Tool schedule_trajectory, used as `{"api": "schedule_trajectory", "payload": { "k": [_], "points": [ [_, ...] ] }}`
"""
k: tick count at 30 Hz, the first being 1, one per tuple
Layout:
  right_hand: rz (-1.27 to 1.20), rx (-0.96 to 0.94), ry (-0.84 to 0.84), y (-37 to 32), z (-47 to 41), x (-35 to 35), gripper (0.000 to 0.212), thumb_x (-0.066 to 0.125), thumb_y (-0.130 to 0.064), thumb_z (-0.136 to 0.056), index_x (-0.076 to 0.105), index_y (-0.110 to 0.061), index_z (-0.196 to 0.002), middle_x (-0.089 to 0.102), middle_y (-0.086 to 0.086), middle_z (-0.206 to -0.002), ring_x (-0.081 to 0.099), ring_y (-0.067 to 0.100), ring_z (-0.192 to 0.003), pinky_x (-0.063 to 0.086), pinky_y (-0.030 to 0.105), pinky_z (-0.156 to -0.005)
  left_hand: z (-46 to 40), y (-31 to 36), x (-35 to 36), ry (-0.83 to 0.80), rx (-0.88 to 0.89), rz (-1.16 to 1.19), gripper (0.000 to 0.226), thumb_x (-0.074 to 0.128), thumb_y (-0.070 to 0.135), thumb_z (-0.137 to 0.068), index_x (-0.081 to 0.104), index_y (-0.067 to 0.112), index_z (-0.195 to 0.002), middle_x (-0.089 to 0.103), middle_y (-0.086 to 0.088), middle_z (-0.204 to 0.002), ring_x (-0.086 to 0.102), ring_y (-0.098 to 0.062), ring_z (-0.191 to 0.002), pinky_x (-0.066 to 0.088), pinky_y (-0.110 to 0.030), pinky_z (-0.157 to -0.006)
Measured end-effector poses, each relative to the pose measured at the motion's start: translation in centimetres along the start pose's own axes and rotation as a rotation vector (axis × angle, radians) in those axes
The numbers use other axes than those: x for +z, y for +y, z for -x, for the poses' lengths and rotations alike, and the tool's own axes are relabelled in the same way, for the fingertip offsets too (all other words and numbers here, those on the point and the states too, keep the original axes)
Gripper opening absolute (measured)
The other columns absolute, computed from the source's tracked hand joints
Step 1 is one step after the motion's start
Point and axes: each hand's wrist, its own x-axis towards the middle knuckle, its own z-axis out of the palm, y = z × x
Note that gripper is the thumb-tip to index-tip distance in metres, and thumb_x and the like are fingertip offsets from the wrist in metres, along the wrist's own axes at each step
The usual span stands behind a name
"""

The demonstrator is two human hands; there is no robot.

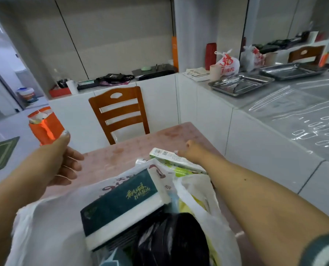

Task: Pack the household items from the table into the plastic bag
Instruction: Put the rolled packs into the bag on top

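Clearly light and crushable, the orange pack point(45, 127) sits gripped low in the left hand point(64, 162); right hand point(192, 150) grasps the stiff green box point(171, 158) at the bag point(50, 223).

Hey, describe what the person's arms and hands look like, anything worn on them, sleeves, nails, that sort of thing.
Both forearms are bare. The right arm shows the edge of a dark green sleeve with a lighter stripe pushed up near the elbow. No sleeve is visible on the left arm. The left hand has a pale, glossy thumbnail. The right hand also shows a pale nail. No rings, watch or gloves are visible.
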Motion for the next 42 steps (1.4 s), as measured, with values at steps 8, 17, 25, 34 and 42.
{"api": "schedule_trajectory", "payload": {
  "k": [8, 17, 25, 34, 42],
  "points": [
    [0.330, -0.023, -0.119, 1.6, -5.6, 4.1, 0.108, 0.072, -0.065, -0.062, 0.028, -0.015, -0.147, 0.040, 0.010, -0.148, 0.043, 0.029, -0.131, 0.040, 0.039, -0.105, -3.5, 0.0, 2.7, -0.061, 0.015, -0.031, 0.065, 0.027, 0.053, -0.097, 0.061, -0.002, -0.085, 0.058, -0.018, -0.066, 0.050, -0.027, -0.052, 0.037, -0.026, -0.050],
    [0.795, -0.136, -0.153, 2.4, -6.7, 7.0, 0.115, 0.067, -0.051, -0.072, -0.008, -0.017, -0.153, 0.024, 0.016, -0.153, 0.025, 0.036, -0.138, 0.025, 0.050, -0.111, -5.1, 0.1, 3.2, -0.086, -0.045, -0.022, 0.064, 0.030, 0.054, -0.097, 0.063, -0.002, -0.092, 0.062, -0.020, -0.072, 0.055, -0.029, -0.058, 0.043, -0.028, -0.053],
    [0.775, -0.210, -0.035, 1.3, -6.3, 5.0, 0.123, 0.071, -0.061, -0.057, -0.001, -0.028, -0.152, 0.039, 0.014, -0.142, 0.041, 0.033, -0.124, 0.036, 0.048, -0.103, -4.9, 0.5, 2.7, -0.102, -0.038, -0.015, 0.062, 0.033, 0.055, -0.096, 0.063, 0.001, -0.094, 0.064, -0.018, -0.075, 0.058, -0.028, -0.061, 0.046, -0.030, -0.055],
    [-0.459, -0.371, -0.050, -11.0, 3.3, -4.6, 0.087, 0.075, -0.019, -0.073, 0.024, -0.023, -0.143, 0.051, 0.004, -0.120, 0.060, 0.026, -0.097, 0.054, 0.039, -0.082, 2.0, 2.4, -1.1, -0.057, 0.074, 0.055, 0.040, 0.048, 0.041, -0.097, 0.065, 0.005, -0.092, 0.064, -0.014, -0.074, 0.059, -0.023, -0.062, 0.049, -0.031, -0.057],
    [-1.043, -0.647, -0.243, -20.5, 18.3, -9.7, 0.018, 0.056, -0.017, -0.085, 0.048, -0.011, -0.099, 0.051, 0.005, -0.072, 0.056, 0.018, -0.066, 0.054, 0.031, -0.063, 11.5, 1.2, -4.0, 0.216, 0.173, -0.075, 0.036, 0.054, 0.041, -0.093, 0.059, 0.007, -0.086, 0.056, -0.012, -0.095, 0.052, -0.028, -0.088, 0.049, -0.044, -0.088]
  ]
}}
